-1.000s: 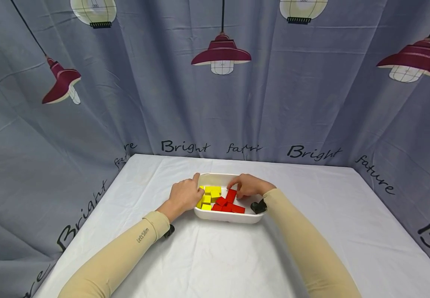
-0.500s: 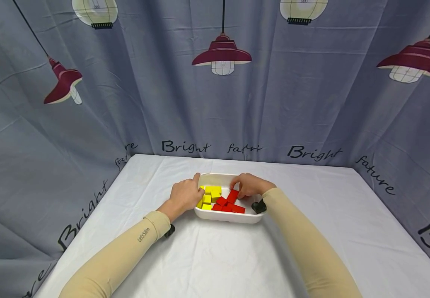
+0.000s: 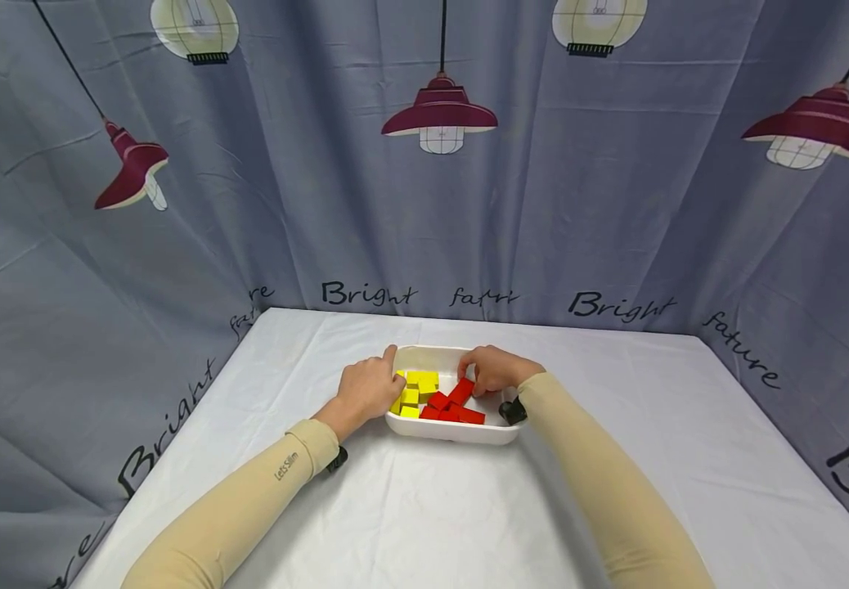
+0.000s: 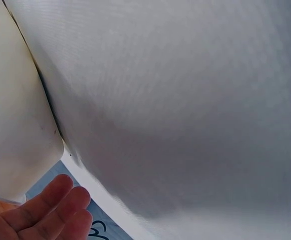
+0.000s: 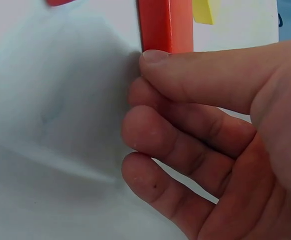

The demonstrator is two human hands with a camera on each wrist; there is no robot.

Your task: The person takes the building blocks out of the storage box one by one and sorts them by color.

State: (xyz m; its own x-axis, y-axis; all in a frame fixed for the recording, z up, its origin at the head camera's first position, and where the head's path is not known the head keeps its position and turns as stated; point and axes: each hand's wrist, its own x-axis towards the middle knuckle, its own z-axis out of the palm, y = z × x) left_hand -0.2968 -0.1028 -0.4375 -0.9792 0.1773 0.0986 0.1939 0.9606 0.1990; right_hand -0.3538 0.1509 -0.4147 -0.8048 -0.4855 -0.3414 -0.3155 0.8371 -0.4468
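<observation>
A white rectangular tray holds red and yellow blocks. My left hand grips its left end, thumb over the rim; in the left wrist view several fingers show beside the outer wall. My right hand reaches inside over the tray's right half. Its thumb and index finger pinch the end of a red block, which lies slanted; in the right wrist view the thumb tip covers the near end of this red block. More red blocks lie together at the front middle.
Yellow blocks are grouped in the tray's left part. A white cloth covers the table. Behind it hangs a grey-blue curtain printed with lamps and lettering. A black wrist camera sits by the tray's right end.
My right hand has shifted slightly right, and the red block at its fingers has slid and turned that way. The left hand stays at the tray's left end.
</observation>
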